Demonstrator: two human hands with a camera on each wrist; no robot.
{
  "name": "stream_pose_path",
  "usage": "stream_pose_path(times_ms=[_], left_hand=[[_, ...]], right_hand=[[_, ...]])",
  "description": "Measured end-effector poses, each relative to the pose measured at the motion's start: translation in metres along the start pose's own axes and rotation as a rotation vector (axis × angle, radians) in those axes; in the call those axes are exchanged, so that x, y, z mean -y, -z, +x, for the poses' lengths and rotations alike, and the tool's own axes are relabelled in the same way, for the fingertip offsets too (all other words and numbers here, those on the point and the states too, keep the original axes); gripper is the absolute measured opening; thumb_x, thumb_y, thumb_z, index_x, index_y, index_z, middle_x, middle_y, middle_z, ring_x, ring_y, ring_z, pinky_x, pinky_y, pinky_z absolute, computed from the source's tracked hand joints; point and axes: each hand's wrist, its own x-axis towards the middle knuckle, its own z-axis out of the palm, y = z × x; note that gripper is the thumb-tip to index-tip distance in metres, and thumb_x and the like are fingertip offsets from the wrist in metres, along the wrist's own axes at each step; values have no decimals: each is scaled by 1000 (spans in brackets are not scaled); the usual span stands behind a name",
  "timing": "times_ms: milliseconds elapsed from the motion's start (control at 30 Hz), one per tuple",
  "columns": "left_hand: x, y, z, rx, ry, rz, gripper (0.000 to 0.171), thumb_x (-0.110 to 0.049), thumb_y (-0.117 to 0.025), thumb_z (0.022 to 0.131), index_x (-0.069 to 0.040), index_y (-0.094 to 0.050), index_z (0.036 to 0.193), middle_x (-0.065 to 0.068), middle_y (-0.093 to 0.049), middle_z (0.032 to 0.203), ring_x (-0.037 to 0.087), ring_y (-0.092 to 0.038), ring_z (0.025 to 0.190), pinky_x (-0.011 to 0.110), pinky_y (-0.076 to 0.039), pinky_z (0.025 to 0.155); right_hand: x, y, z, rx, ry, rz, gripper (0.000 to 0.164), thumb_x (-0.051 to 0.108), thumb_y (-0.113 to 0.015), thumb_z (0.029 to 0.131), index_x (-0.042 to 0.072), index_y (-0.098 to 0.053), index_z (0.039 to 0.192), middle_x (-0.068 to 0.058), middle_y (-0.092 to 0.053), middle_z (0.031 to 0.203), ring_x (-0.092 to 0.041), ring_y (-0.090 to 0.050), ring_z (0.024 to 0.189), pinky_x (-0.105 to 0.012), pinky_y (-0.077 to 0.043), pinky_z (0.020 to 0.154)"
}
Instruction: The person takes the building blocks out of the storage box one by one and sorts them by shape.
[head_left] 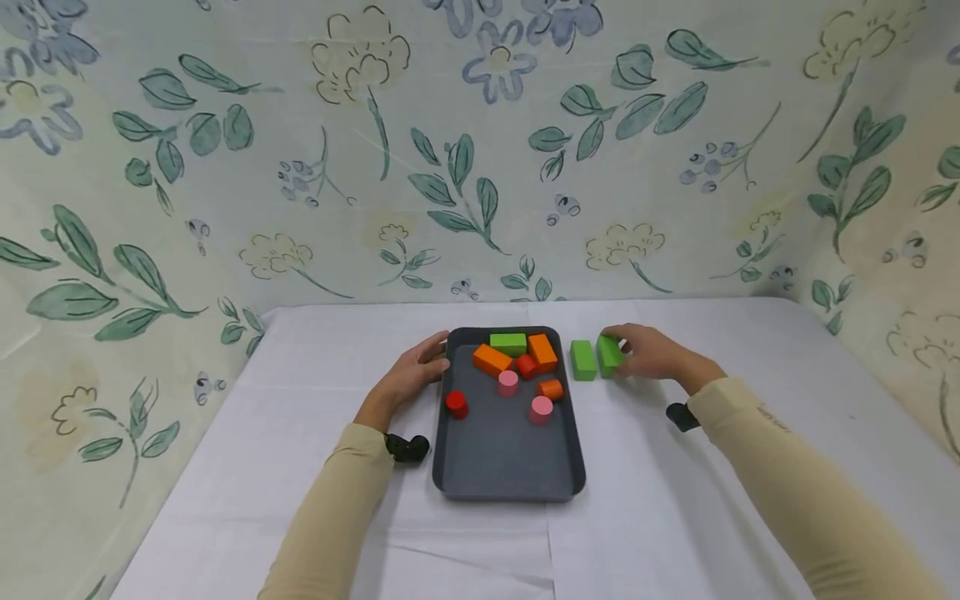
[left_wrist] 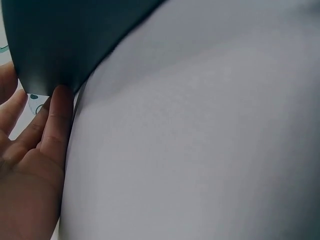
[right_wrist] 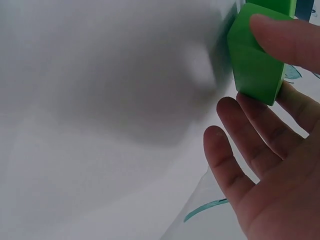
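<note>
Sleeves: two cream sleeves come in from the near edge on either side of the dark tray (head_left: 450, 487), each with a black wrist camera strapped by the cuff.
Left hand: the left hand (head_left: 412, 373) rests against the tray's left rim near its far corner, fingers fairly straight and pressed on the wall rather than curled round it; the left wrist view shows the fingertips (left_wrist: 59, 107) touching the dark underside edge.
Right hand: the right hand (head_left: 651, 353) is right of the tray, thumb and fingers pinching the held green block (head_left: 609, 355); in the right wrist view the thumb lies on top of it while the other fingers spread loosely below.
Green blocks outside: a second green block (head_left: 582, 360) lies on the white tablecloth (head_left: 750, 350) between the tray's right rim and the held one, just beside it.
Tray contents: at the tray's far end sit a third green block (head_left: 508, 342), two orange blocks (head_left: 542, 352), a small orange cylinder (head_left: 551, 388), two red pieces (head_left: 456, 404) and two pink cylinders (head_left: 541, 408); the near half is bare.
Progress: judging by the layout, the green blocks are being sorted out of the tray: two are outside, one green and all other colours remain inside.
Uncertain: whether the held block sits on the cloth or is slightly lifted cannot be told.
</note>
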Motion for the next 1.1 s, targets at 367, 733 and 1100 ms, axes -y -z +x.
stream_pose_path(times_ms=[367, 733, 1100], left_hand=[[-1, -2, -2, -20, 11, 5, 62, -18, -55, 98, -27, -33, 155, 8, -33, 163, 28, -35, 150, 48, -32, 122], [-1, -4, -2, -6, -4, -27, 63, -15, -55, 99, -24, -31, 156, 10, -32, 163, 29, -36, 149, 48, -33, 122], [0, -2, -1, -8, -9, -49, 63, -13, -55, 99, -23, -31, 157, 11, -31, 163, 30, -36, 149, 48, -33, 122]], right_hand=[[2, -8, 7, 23, -49, 20, 79, 8, -75, 77, 3, -42, 148, -25, -49, 143, -39, -53, 119, -58, -48, 105], [5, -15, 11, 44, -36, 20, 85, 31, -78, 81, 10, -36, 153, -26, -37, 153, -42, -43, 130, -65, -34, 114], [7, -16, 14, 28, -6, -2, 78, 32, -75, 83, 9, -40, 150, -27, -40, 150, -41, -46, 124, -65, -37, 112]])
